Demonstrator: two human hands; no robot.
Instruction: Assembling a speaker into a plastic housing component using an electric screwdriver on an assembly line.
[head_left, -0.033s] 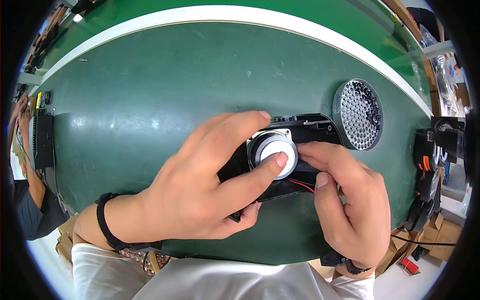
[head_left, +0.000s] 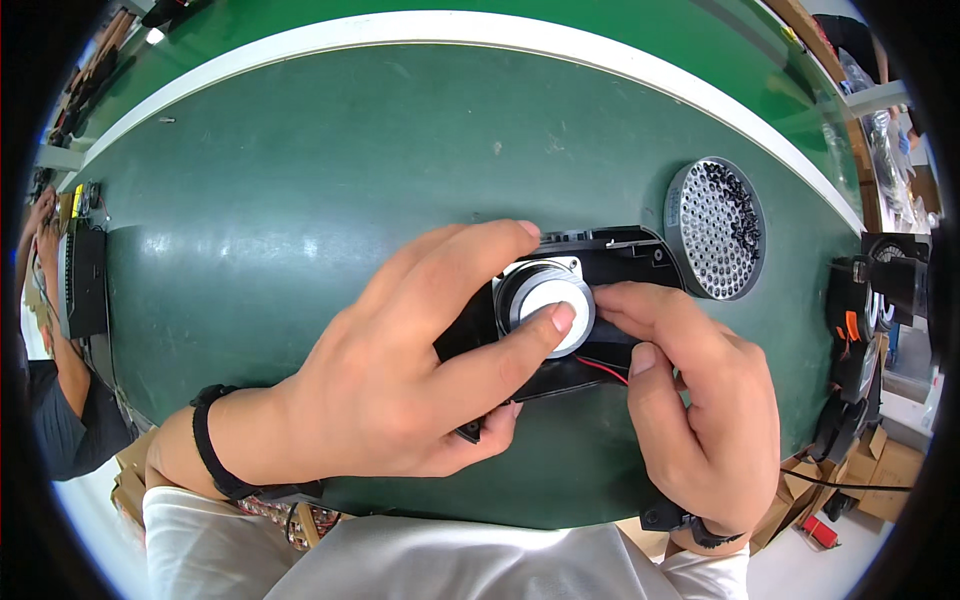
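Clamped in left hand (head_left: 400, 360): black plastic housing (head_left: 625, 263), long axis roughly left-right; right of speaker driver (head_left: 542, 299): right hand (head_left: 712, 400), grip unclear.

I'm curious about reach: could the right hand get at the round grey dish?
Likely yes: the round grey dish lies just beyond the right hand, and nothing visible blocks the way across the green tabletop.

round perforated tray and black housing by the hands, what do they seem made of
The round perforated tray: perhaps metal, semi-gloss, from its silvery face, though plastic is possible. The black housing: likely plastic, satin, from its soft sheen and moulded edges.
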